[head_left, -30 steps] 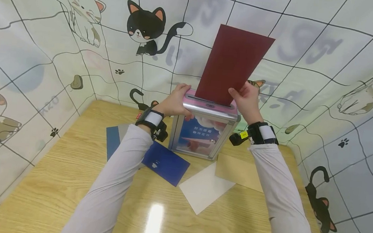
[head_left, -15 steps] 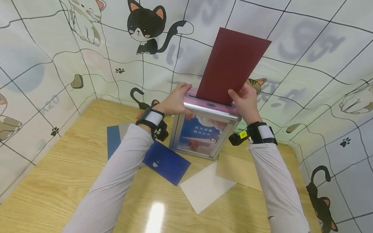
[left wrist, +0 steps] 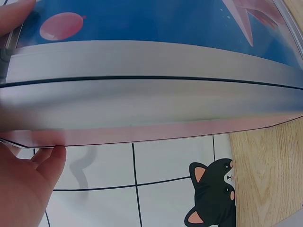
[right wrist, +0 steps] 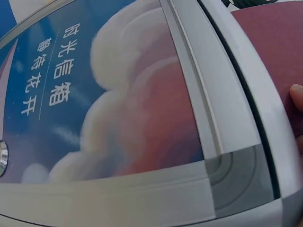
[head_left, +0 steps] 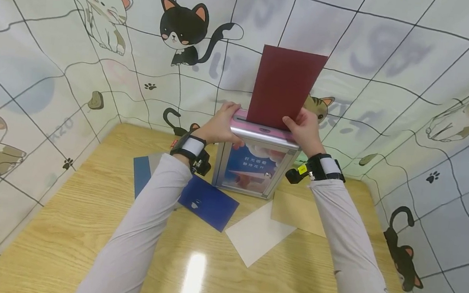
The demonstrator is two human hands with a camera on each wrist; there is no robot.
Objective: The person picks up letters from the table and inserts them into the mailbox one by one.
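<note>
A dark red envelope (head_left: 286, 86) stands upright with its lower edge in the slot of a pink-topped letter box (head_left: 253, 167). My right hand (head_left: 306, 130) pinches the envelope by its lower right edge, thumb in front. My left hand (head_left: 221, 126) grips the box's top left corner, thumb on the front and fingers over the top. In the left wrist view, the fingers (left wrist: 52, 165) of that hand lie against the pink top's far edge. The right wrist view has the box's printed front (right wrist: 109, 94), the red envelope (right wrist: 270, 42) and a thumb tip (right wrist: 297, 97).
On the wooden table (head_left: 124, 258) lie a dark blue envelope (head_left: 210, 204), a white envelope (head_left: 258, 234), a tan envelope (head_left: 297, 212) and a teal-blue one (head_left: 142, 173) partly under the left sleeve. A cat-printed curtain (head_left: 352, 45) stands right behind the box.
The red envelope has moved down and slightly left, so less of it shows above the box. My right hand has moved a little left with it. The left hand stays on the box.
</note>
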